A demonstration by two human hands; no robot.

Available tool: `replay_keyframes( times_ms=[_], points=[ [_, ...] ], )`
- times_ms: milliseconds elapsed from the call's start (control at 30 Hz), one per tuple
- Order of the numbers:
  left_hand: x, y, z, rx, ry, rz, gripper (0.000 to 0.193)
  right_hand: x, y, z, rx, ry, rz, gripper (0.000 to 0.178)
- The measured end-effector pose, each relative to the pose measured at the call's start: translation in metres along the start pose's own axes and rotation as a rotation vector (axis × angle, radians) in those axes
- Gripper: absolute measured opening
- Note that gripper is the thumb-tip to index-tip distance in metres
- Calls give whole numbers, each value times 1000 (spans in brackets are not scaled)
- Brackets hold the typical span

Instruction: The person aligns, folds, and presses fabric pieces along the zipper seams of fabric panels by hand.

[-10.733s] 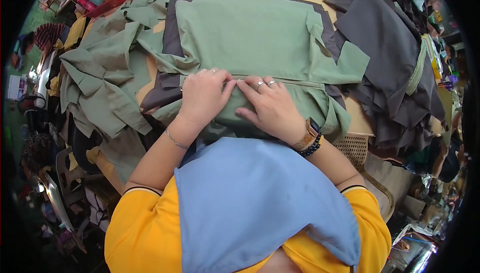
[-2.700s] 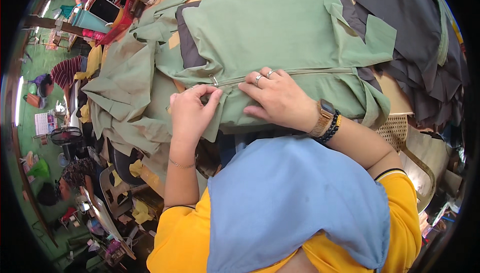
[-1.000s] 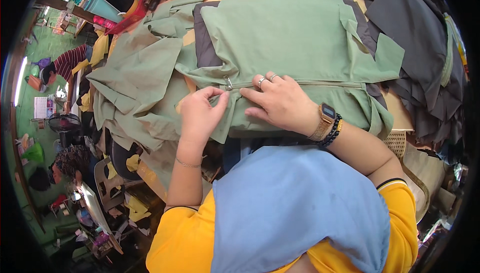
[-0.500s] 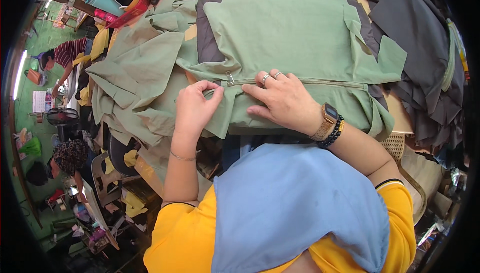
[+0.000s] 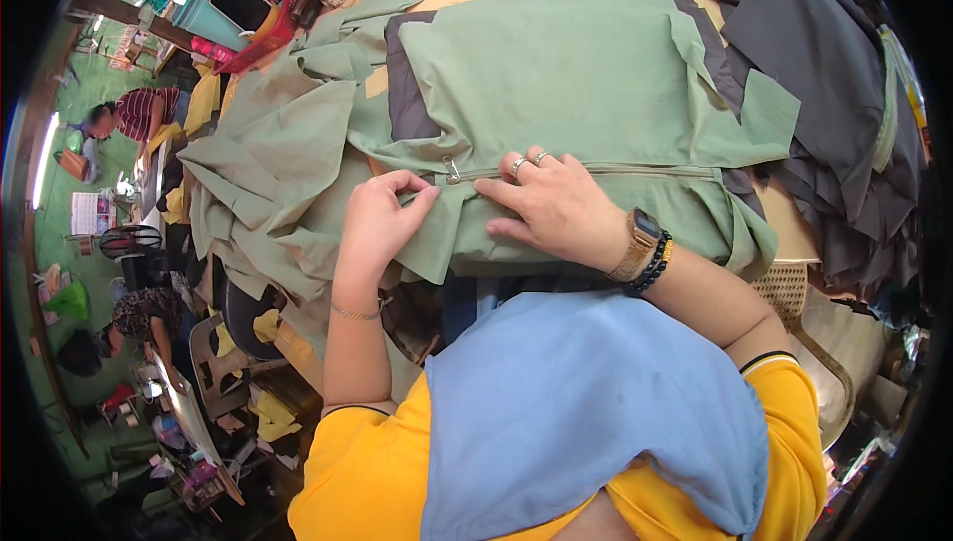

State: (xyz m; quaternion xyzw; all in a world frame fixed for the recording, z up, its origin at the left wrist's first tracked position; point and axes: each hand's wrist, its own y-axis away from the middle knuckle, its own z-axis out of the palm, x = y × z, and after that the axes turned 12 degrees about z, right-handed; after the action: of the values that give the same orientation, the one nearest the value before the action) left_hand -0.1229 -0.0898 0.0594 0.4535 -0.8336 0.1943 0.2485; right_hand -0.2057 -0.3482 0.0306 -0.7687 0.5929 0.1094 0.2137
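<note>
Green cloth (image 5: 556, 74) lies on both sides of the zipper (image 5: 655, 169), and from far off I guess I'm straightening it: left hand (image 5: 382, 213) pinched near its left end, on what I can't tell, right hand (image 5: 561, 208) loosely spread on it, gripping nothing, so next calls for gentle smoothing.

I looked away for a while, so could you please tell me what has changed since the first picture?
The left hand and right hand have both moved left along the zipper, the left one farther, so the pull now shows between them. Whether the left fingertips hold anything is unclear. The green cloth and grey pile lie much as before.
</note>
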Motion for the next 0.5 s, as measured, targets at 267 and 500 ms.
replay_keyframes(
  times_ms=[267, 500],
  points=[
    [27, -6, 3, -103, -319, -31, 25, 4, 3, 0, 27, -34, 16, 48],
    [9, -18, -9, -159, -101, 152, 27, -2, 11, 31, 9, 19, -29, 74]
  ],
)
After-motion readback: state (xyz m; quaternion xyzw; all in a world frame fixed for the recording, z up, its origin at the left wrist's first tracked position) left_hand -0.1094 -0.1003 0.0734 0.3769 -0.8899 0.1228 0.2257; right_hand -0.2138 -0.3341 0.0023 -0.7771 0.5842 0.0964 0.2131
